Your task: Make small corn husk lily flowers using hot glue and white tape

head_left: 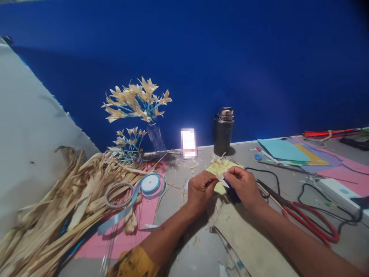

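You hold a small pale husk piece between your two hands, just above the grey worktop near its middle. Your left hand is closed, its fingertips pinched on the near end of that piece, and your right hand is curled with thumb and forefinger pinched on its other end; something dark blue sits under the right palm, but you cannot tell what it is. Directly behind your hands lies a yellow sheet strewn with husk scraps. To your right, red-handled scissors lie flat on the worktop, with a black cable looping beside them and a white power strip further out. A stack of coloured paper rests towards the back right. Straight behind the yellow sheet stands a dark metal flask, upright against the blue wall. To your left, a roll of pale blue ribbon lies on a pink sheet, beside a heap of dried husks, and a glass vase of husk flowers stands at the back.
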